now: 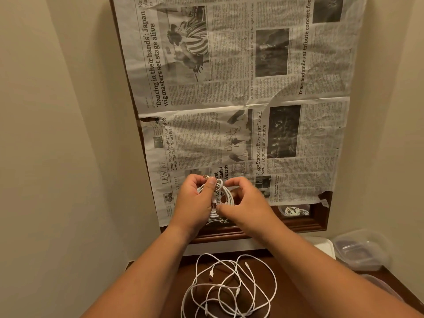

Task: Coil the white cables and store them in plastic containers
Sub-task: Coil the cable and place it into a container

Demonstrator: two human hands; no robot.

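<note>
I am in the coiling step. My left hand (195, 198) has its fingers curled round the coiled cable (223, 193), thumb pressed across the loops, and my right hand (247, 203) pinches the same bundle from the other side. I hold it raised in front of the newspaper (241, 88) that covers the wooden frame (298, 226). One connector sticks out at my left fingertips, so I judge the end needs tucking. Then the coil goes right and down to the clear plastic container (360, 251), which looks empty. A loose tangle of cables (229, 288) lies on the table (387, 275) under my forearms, uncoiled. A white lid (323, 246) sits between me and the container.
</note>
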